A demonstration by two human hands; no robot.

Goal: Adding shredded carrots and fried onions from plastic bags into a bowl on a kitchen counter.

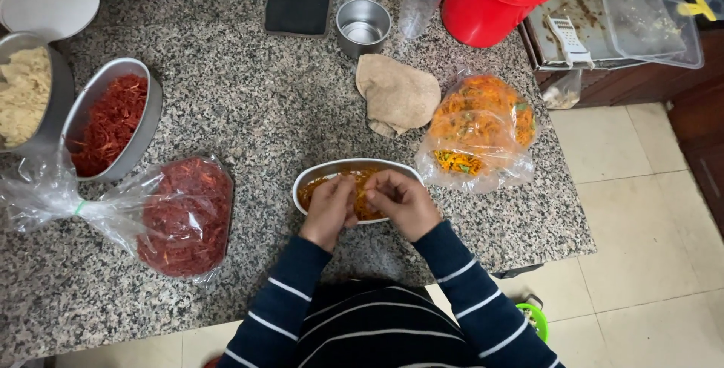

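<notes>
Both your hands are bunched over the oval steel dish point(317, 174) at the counter's point(264, 104) front edge: left hand point(329, 208) and right hand point(401, 200) with fingers curled in, pinching the orange shredded stuff point(363, 200) between them. That dish sits pretty close to the edge, so a hard tug could probably slide it off. The open bag of orange shreds point(481, 130) just beside your right hand could get elbowed and spill too.
</notes>
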